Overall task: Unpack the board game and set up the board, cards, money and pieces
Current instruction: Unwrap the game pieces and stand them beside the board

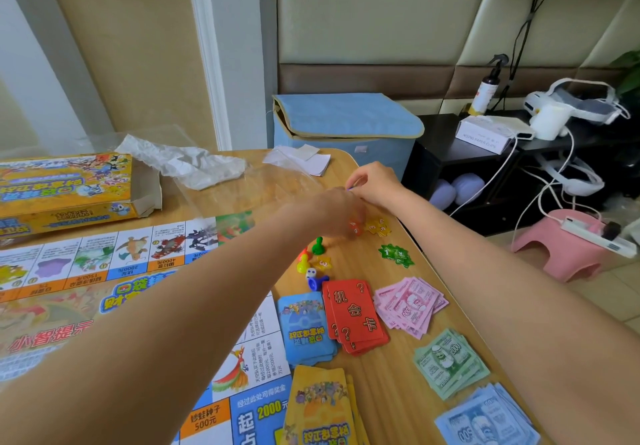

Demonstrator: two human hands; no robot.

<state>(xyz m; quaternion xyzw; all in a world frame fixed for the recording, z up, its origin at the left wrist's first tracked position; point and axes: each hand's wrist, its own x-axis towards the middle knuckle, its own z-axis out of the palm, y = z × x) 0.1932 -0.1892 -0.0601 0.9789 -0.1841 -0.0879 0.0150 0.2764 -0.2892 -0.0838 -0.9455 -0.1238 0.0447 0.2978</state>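
Pinching something small and blue, the right hand (372, 184) hovered at twelve o'clock of the star tokens (377, 227); the left hand (337, 214) was blurred, its grip unreadable. Those thin, light tokens probably slide on wood, so edge pinches suit them.

The printed paper game board (104, 288) lies on the rounded wooden table (391, 368), with the open yellow cardboard box (65, 191) behind it. Right of the board lie the red rectangular card stack (356, 316) and, further right, the pink paper banknotes (410, 306). The small plastic pawns (317, 245) stand behind the cards.
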